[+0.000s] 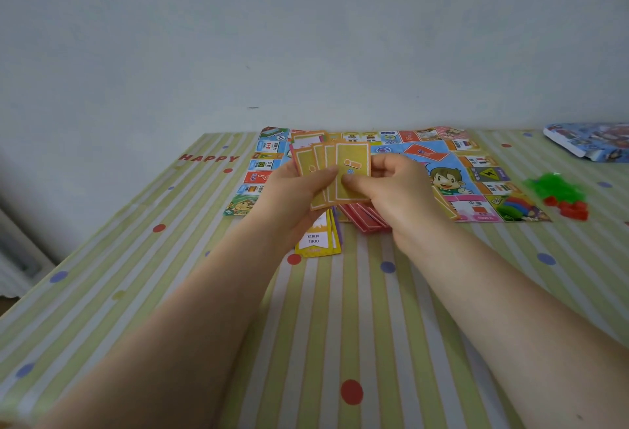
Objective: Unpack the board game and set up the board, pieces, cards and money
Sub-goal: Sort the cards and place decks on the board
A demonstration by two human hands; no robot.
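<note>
The one camera sits on my head and looks forward and down along both my forearms, over the striped table to the pale wall at twelve o'clock. It is wide-angle and close, so my arms fill the lower frame from seven and five o'clock. The game board lies mid-frame, just beyond my hands.
</note>
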